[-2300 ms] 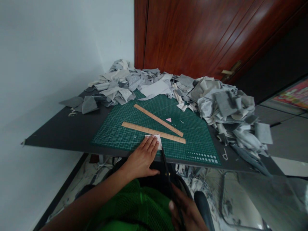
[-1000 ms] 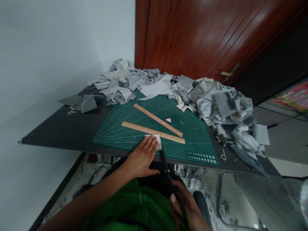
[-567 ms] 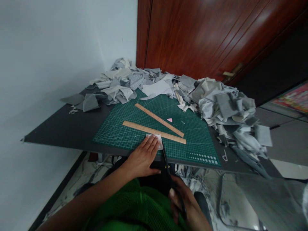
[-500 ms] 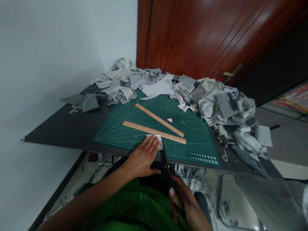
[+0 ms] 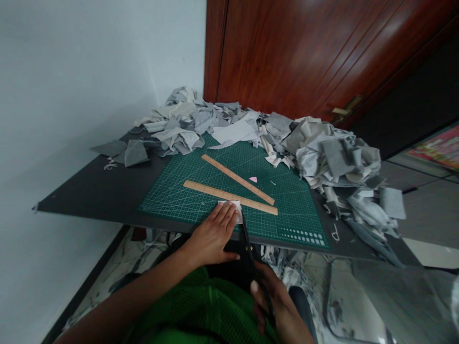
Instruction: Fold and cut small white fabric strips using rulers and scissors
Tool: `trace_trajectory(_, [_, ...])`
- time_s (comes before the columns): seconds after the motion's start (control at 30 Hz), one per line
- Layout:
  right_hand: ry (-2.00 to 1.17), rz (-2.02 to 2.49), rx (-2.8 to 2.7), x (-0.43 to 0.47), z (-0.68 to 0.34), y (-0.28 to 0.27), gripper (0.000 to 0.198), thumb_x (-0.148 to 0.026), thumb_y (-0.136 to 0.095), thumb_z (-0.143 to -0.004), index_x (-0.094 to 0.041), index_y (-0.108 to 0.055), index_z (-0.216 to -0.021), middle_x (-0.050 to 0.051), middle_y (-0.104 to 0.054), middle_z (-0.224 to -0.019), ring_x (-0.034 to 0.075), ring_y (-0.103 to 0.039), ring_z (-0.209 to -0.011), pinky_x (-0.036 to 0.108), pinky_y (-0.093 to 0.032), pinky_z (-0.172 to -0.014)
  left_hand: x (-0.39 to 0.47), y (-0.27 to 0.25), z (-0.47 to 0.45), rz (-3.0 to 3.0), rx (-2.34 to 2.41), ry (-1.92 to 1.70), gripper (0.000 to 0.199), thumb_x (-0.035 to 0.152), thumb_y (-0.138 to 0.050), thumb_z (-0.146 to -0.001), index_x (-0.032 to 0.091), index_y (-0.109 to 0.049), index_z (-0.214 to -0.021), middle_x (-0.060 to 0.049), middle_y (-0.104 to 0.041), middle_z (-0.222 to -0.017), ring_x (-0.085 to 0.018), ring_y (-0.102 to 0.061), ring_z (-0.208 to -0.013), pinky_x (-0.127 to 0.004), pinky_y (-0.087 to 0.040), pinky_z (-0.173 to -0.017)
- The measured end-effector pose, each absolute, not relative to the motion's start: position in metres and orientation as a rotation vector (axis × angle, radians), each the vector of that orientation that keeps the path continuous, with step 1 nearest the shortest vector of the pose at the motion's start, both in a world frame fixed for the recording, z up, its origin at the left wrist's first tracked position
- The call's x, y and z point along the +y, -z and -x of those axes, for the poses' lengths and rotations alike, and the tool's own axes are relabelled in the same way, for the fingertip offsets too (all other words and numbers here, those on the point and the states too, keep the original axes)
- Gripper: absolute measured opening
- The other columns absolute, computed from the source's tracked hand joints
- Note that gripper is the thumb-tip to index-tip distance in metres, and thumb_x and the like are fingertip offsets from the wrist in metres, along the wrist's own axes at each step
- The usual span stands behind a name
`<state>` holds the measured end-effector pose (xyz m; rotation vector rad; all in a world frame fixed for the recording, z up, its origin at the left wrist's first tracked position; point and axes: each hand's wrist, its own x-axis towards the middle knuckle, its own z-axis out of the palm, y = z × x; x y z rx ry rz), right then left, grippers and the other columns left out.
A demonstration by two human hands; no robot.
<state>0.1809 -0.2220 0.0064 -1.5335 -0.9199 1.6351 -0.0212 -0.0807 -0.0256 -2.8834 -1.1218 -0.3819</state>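
Observation:
My left hand [image 5: 215,233] lies flat, fingers stretched forward, pressing a small white piece of fabric [image 5: 239,218] onto the green cutting mat [image 5: 172,200] at its near edge. Its thumb points right, off the table edge. In my right hand [image 5: 272,296] is a pair of black scissors [image 5: 248,246], my fingers wrapped round the handles. The blades point away from me and their tips meet the fabric's right edge. Just beyond the fabric lies a wooden ruler [image 5: 201,188]; a second wooden ruler [image 5: 236,178] slants behind it.
Heaps of grey and white fabric scraps [image 5: 322,148] line the back and right of the dark table [image 5: 89,196]. A pink triangular piece [image 5: 253,179] rests on the mat. Beyond stand a white wall [image 5: 89,71] and a brown door [image 5: 287,57]. More scraps cover the floor below.
The scissor handles and my right hand have shifted slightly, the handles appearing closer together. My left hand and the fabric stay in place.

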Motion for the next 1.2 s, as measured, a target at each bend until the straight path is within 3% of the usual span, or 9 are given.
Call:
trace_trajectory(0.37, [-1.612, 1.594, -0.895, -0.229, -0.178, -0.003, 0.082, -0.072, -0.071, -0.08, -0.022, -0.052, -0.143, -0.004, -0.055, -0.069, 0.01, -0.043, -0.051, 0.021, -0.04, -0.043, -0.081, 0.024, 0.021, 2.877, -1.13, 0.356, 0.121, 0.088, -0.049, -0.081, -0.004, -0.027, -0.156, -0.03, -0.022, -0.166, -0.04, -0.013, -0.157, -0.051, -0.005, -0.128])
trace_trajectory(0.6, [-1.618, 1.555, -0.94, -0.23, -0.182, 0.005, 0.083, -0.07, -0.072, -0.081, -0.023, -0.05, -0.145, -0.001, -0.059, -0.076, 0.01, -0.045, -0.052, 0.022, -0.04, -0.044, -0.081, 0.025, 0.02, 2.861, -1.126, 0.367, 0.122, 0.086, -0.057, -0.079, -0.004, -0.028, -0.156, -0.03, -0.024, -0.165, -0.041, -0.014, -0.157, -0.051, -0.004, -0.128])
trace_trajectory(1.2, [-1.718, 1.494, -1.143, -0.226, -0.194, 0.012, 0.08, -0.066, -0.062, -0.092, -0.024, -0.037, -0.155, 0.003, -0.065, -0.083, 0.01, -0.047, -0.051, 0.025, -0.045, -0.046, -0.082, 0.026, 0.021, 2.845, -1.113, 0.397, 0.12, 0.087, -0.051, -0.08, -0.004, -0.029, -0.155, -0.029, -0.024, -0.165, -0.039, -0.013, -0.157, -0.051, -0.007, -0.128])
